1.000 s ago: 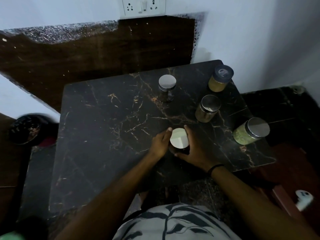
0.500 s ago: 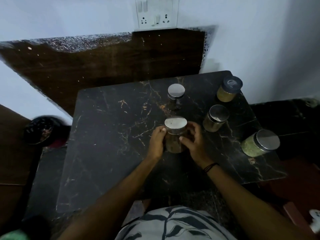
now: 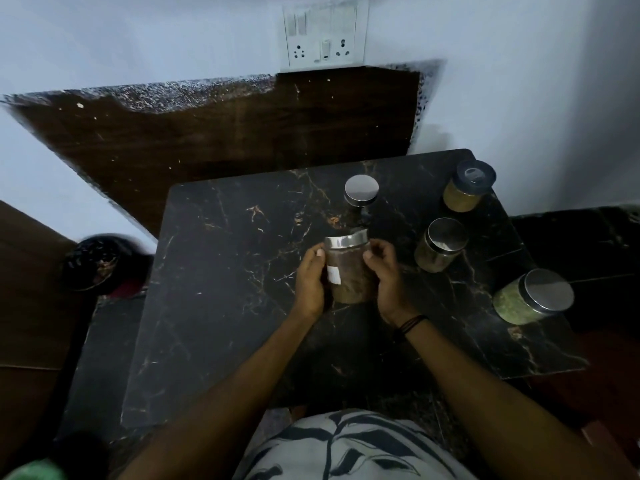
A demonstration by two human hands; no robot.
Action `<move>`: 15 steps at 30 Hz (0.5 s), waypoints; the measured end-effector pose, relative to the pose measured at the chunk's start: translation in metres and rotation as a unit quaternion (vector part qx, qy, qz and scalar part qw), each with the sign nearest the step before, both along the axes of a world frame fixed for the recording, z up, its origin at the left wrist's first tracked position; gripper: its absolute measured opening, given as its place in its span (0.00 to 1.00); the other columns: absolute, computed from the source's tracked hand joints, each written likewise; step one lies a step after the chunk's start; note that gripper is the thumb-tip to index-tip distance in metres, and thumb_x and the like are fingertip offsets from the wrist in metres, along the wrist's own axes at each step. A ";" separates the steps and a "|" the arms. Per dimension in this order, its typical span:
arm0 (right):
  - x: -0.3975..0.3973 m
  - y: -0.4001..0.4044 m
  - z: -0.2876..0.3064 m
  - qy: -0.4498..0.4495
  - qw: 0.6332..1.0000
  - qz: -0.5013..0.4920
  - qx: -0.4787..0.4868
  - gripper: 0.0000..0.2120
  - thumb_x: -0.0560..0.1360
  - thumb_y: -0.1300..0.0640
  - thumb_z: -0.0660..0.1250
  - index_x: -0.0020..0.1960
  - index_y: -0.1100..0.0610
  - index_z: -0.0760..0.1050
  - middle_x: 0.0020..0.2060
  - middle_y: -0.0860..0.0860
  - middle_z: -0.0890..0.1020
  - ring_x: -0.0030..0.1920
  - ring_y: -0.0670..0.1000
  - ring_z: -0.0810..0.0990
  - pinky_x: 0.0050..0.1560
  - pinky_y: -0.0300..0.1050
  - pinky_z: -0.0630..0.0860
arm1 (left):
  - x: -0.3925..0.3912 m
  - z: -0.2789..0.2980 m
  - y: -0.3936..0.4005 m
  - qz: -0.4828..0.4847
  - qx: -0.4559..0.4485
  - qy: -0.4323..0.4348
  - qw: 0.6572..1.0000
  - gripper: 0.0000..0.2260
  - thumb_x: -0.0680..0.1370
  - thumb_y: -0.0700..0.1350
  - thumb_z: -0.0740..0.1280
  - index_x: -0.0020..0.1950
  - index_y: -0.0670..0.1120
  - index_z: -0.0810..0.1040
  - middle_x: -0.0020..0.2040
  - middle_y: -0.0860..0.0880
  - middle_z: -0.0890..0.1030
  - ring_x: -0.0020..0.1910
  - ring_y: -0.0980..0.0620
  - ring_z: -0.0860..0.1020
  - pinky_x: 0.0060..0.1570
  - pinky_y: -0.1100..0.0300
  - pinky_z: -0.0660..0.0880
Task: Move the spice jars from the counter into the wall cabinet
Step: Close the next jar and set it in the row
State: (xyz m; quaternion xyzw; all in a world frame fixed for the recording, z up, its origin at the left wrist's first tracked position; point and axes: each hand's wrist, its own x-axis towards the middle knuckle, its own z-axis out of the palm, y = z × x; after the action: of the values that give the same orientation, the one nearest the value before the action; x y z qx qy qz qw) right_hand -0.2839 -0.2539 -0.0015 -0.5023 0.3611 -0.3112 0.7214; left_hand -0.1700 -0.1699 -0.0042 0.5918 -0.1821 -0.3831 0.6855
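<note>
Compared with a moment earlier, the brown spice jar (image 3: 348, 271) now sits higher above the dark marble desk (image 3: 214, 306), its side and white label showing. The left hand (image 3: 310, 284) and right hand (image 3: 389, 282) each curl a grip round its sides; it stands upright, long axis vertical, steel lid upward. Beyond stand a steel-lidded jar (image 3: 360, 195) and three more jars (image 3: 441, 244) to the right.

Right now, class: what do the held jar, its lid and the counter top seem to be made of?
Held jar: clear glass or plastic, since brown contents show through.
Its lid: probably polished metal, with a bright silvery sheen.
Counter top: glossy black stone or a marble-look laminate, with pale and orange veins.
</note>
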 end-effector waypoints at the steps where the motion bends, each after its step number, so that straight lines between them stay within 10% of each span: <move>1: 0.001 0.000 0.001 -0.001 1.000 -0.003 0.005 0.15 0.73 0.50 0.64 0.59 0.52 0.72 0.55 0.52 0.80 0.55 0.52 0.80 0.51 0.45 0.79 | 0.001 0.001 -0.001 0.000 0.002 -0.002 1.000 0.11 0.85 0.41 0.54 0.58 0.41 0.74 0.47 0.48 0.81 0.43 0.56 0.80 0.42 0.63 0.78; 5: 0.009 0.001 0.005 -0.003 1.000 0.012 0.003 0.14 0.80 0.52 0.58 0.62 0.57 0.72 0.56 0.56 0.80 0.58 0.56 0.80 0.59 0.53 0.78 | 0.005 0.006 -0.003 -0.002 -0.016 0.006 1.000 0.10 0.79 0.48 0.59 0.57 0.46 0.73 0.49 0.47 0.78 0.44 0.54 0.78 0.42 0.60 0.78; 15: 0.020 0.008 0.012 -0.007 0.998 0.057 -0.041 0.18 0.85 0.55 0.51 0.69 0.62 0.69 0.58 0.52 0.81 0.57 0.45 0.81 0.54 0.37 0.78 | 0.013 0.011 -0.001 -0.015 -0.052 -0.005 0.999 0.18 0.78 0.46 0.63 0.66 0.42 0.72 0.53 0.46 0.81 0.48 0.55 0.82 0.45 0.62 0.80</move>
State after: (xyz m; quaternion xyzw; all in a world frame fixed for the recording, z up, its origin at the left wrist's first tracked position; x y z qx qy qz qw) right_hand -0.2637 -0.2455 0.0110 -0.5487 0.3140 -0.2878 0.7193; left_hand -0.1569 -0.1707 0.0069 0.5546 -0.2141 -0.3802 0.7085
